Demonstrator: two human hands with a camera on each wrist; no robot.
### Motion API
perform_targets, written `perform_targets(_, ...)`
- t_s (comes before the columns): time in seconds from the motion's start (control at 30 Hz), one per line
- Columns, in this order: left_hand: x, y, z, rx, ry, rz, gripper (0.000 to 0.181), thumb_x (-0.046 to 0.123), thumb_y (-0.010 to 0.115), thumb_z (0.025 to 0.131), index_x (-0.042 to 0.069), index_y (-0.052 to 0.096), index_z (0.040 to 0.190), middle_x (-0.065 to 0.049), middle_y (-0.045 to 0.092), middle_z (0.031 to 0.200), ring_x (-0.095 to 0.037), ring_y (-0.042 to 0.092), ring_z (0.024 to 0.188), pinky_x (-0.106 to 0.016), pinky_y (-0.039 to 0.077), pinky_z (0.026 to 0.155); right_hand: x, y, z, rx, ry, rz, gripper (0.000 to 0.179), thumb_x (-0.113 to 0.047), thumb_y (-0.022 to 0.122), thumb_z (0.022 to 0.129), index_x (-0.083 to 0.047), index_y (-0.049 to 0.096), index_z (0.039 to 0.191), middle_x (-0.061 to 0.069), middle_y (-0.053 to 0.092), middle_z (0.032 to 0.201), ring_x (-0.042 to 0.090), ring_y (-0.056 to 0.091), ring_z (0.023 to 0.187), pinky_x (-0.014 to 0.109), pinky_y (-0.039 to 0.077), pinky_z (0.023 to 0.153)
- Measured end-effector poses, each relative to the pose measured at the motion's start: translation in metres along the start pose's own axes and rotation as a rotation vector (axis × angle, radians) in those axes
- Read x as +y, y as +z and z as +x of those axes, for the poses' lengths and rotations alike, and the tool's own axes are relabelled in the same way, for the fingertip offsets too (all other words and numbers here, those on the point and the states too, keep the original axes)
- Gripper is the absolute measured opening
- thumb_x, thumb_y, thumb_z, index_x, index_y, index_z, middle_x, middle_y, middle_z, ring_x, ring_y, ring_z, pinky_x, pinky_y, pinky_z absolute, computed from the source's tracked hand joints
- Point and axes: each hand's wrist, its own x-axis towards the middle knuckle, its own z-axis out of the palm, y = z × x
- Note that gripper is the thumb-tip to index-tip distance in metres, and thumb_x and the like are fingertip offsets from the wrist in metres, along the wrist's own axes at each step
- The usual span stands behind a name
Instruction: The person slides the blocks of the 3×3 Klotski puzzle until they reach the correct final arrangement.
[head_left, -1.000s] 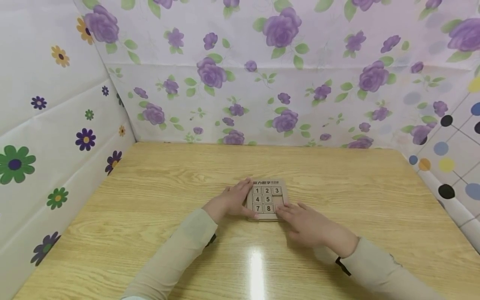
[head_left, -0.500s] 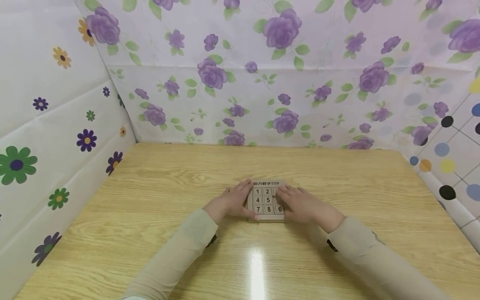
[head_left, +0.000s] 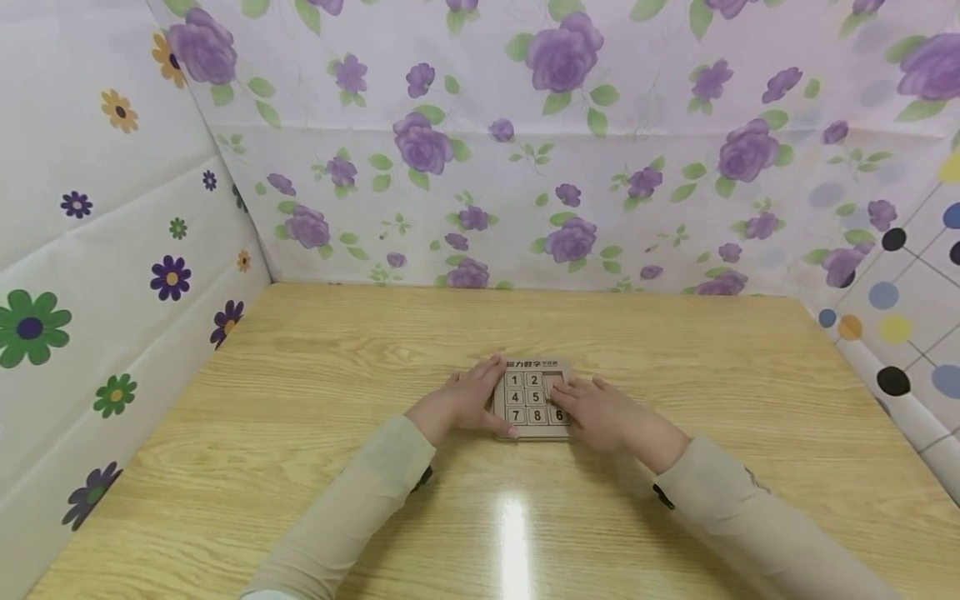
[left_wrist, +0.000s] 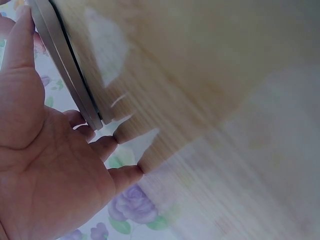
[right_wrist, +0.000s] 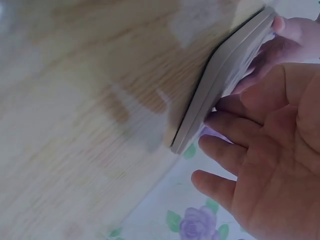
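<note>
A sliding number puzzle lies flat on the wooden table, with printed characters along its far edge. Tiles 1, 2, 4, 5, 7, 8 and 6 can be read, while the top right slot is bare. My left hand holds the frame's left side, thumb at the near edge and fingers toward the far corner. On the right column, the fingertips of my right hand press the middle slot and hide what is there. Both wrist views show the puzzle's side edge beside the fingers; the right hand has its fingers extended.
The wooden table extends around the puzzle on all sides. A cloth with purple flowers hangs behind it, a flowered sheet stands at left, and a dotted one at right.
My right hand went from the lower right slot, where 6 now shows, up to the top right, then slightly back down. The 3 is no longer visible in its slot. My left hand stays put.
</note>
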Motion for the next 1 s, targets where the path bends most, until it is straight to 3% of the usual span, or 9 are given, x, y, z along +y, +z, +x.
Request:
perform_targets(0.37, 0.0, 0.0, 0.001, -0.005, 0.004, -0.007, 0.114, 0.06, 0.072, 0.071, 0.011, 0.01, 0.154, -0.007, 0.001, 0.161, -0.026, 0.006, 0.148, -0.056, 0.01, 0.117, -0.007, -0.005, -0.009, -0.008, -0.024, 0.007, 0.049, -0.015, 0.048, 0.097, 0.003, 0.04, 0.142, 0.02, 0.037, 0.149, 0.041, 0.03, 0.139, 0.059, 0.021, 0.113)
perform_targets(0.6, -0.001, 0.001, 0.001, -0.006, 0.003, -0.014, 0.114, 0.059, 0.072, 0.072, 0.011, 0.01, 0.154, -0.006, 0.002, 0.161, -0.025, 0.007, 0.148, -0.056, 0.01, 0.117, 0.002, -0.007, 0.008, 0.042, -0.027, 0.036, 0.056, -0.014, 0.053, 0.092, -0.001, 0.037, 0.145, 0.02, 0.032, 0.152, 0.04, 0.024, 0.141, 0.059, 0.021, 0.114)
perform_targets(1.0, -0.001, 0.001, 0.002, -0.007, -0.001, -0.005, 0.113, 0.06, 0.071, 0.073, 0.012, 0.01, 0.154, -0.006, 0.001, 0.161, -0.024, 0.007, 0.148, -0.055, 0.011, 0.117, 0.0, 0.0, 0.029, -0.001, -0.079, 0.047, 0.057, -0.019, 0.045, 0.094, 0.0, 0.034, 0.146, 0.016, 0.03, 0.153, 0.035, 0.024, 0.143, 0.055, 0.017, 0.116)
